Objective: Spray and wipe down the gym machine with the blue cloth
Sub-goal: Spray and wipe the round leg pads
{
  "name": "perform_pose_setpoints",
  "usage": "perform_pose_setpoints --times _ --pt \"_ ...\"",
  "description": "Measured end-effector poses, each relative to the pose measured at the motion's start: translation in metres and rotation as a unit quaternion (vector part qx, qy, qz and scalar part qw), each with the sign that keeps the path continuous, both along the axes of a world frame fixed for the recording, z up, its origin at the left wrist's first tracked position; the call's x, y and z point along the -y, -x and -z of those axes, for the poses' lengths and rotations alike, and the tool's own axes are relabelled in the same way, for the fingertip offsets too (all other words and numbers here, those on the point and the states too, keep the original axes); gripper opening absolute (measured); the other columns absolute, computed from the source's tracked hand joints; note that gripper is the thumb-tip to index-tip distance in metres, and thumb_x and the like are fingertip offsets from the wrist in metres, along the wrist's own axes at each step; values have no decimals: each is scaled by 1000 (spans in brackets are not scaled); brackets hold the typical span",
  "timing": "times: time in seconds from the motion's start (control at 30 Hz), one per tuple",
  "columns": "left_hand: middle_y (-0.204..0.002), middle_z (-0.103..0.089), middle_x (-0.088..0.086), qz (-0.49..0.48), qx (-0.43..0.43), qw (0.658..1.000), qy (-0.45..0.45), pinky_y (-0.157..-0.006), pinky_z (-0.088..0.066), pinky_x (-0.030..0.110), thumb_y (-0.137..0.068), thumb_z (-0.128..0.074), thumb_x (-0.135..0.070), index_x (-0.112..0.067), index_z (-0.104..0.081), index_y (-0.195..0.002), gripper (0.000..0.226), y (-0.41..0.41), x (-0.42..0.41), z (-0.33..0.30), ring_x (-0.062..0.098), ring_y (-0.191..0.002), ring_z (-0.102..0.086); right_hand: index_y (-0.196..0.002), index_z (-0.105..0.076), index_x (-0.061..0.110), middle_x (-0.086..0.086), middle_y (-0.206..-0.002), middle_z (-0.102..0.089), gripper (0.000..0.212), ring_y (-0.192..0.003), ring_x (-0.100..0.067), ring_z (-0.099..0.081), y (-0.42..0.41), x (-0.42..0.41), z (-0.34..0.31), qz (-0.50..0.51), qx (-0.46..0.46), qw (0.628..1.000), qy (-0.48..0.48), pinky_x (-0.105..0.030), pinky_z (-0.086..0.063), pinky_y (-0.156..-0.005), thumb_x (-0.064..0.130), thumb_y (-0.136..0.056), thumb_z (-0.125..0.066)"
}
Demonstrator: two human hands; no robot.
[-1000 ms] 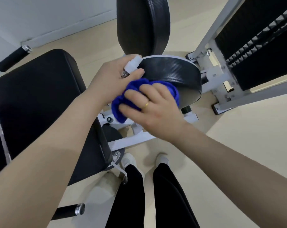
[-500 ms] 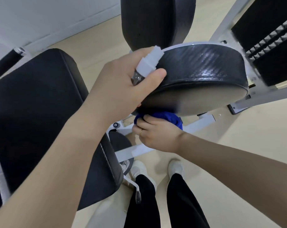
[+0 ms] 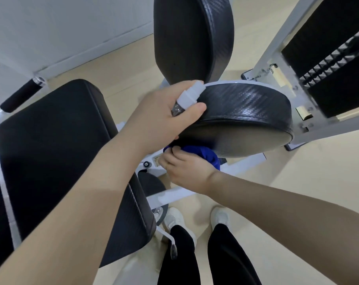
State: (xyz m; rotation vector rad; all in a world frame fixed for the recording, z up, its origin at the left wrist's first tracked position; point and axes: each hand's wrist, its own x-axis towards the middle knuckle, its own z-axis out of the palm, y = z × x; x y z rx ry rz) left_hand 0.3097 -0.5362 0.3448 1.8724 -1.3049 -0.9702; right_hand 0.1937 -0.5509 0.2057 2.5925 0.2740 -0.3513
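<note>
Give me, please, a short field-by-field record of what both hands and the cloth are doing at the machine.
left hand: grips spray bottle beside the round pad
right hand: holds blue cloth
cloth position: pressed against underside edge of round pad
upright pad: behind, untouched
seat pad: at left, untouched

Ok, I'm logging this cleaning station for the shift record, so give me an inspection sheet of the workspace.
Surface: round black pad, textured, tilted.
Job's things: blue cloth bunched under the pad's lower edge; spray bottle, white nozzle showing.
Clutter: nothing seen.
Grippers: left hand grips the bottle beside the pad; right hand holds the cloth.
Cables: nothing seen.
Surroundings: black seat pad, upright pad, weight stack, white frame, beige floor.
</note>
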Motion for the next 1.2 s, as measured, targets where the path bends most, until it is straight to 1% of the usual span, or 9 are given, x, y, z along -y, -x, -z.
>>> perform_pose_setpoints --times 0.1,0.23,0.37,0.47,0.63,0.77,0.87,1.07,1.2 --pt "-68 -55 -19 -2 0 1000 -5 -51 -42 7 -91 -53 -25 -34 -57 -115 25 1 1 -3 -7 -55 -53 -87 -73 22 -1 -111 -61 23 -109 -23 -54 24 10 2 -22 -59 997 48 -37 -38 -99 23 -80 -52" --pt "-83 -61 -7 6 3 1000 -13 -51 -45 10 -91 -52 -27 -31 -58 -115 25 1 5 -2 -6 -55 -54 -113 -60 10 -13 -128 -49 30 -121 -32 -42 42 5 9 -40 -144 985 85 -40 -29 -105 21 -91 -44" --pt "-75 -58 -12 -5 11 1000 -3 -50 -44 11 -90 -53 -30 -34 -58 -110 21 0 7 2 -5 -56 -54 -119 -56 6 -15 -129 -46 32 -119 -33 -42 -16 -9 0 -39 -84 994 51 -40 -33 -100 16 -95 -38" --pt "-79 -60 -3 -3 37 999 4 -54 -44 17 -91 -52 -29 -19 -60 -109 22 -1 9 4 -2 -57 -53 -116 -58 4 -17 -127 -47 35 -120 -33 -42 -4 0 3 -70 -79 991 85 -39 -33 -101 8 -90 -34" --pt "-78 -59 -19 11 28 999 17 -65 -50 21 -91 -53 -31 -34 -59 -115 25 -3 4 6 -7 -63 -54 -119 -58 8 -17 -128 -51 35 -121 -37 -40 80 21 23 -80 -242 945 203 -45 -30 -104 23 -91 -42" --pt "-72 -57 -5 -9 31 999 31 -63 -48 27 -91 -53 -26 -22 -61 -111 22 -2 -5 7 4 -59 -53 -115 -59 12 -13 -127 -49 28 -122 -35 -39 33 8 13 -60 -169 982 67 -40 -31 -103 16 -93 -42" --pt "-70 -56 -22 -39 36 998 34 -65 -46 22 -90 -54 -30 -31 -59 -114 25 -1 -11 10 -1 -59 -53 -109 -64 16 -8 -124 -54 27 -120 -32 -44 -7 -9 1 -62 -71 995 29 -38 -35 -100 16 -93 -42" --pt "-72 -57 -9 -39 40 998 41 -70 -48 33 -91 -53 -31 -32 -59 -113 22 -1 -11 10 5 -60 -52 -114 -63 11 -15 -131 -51 31 -126 -33 -39 93 43 26 -104 -235 945 201 -43 -27 -106 19 -90 -46" --pt "-77 -57 -9 -48 32 997 51 -70 -53 40 -91 -54 -29 -32 -59 -113 23 1 -15 12 7 -61 -53 -97 -72 26 1 -117 -61 23 -119 -24 -49 83 40 17 -89 -197 965 145 -34 -34 -103 27 -84 -53"
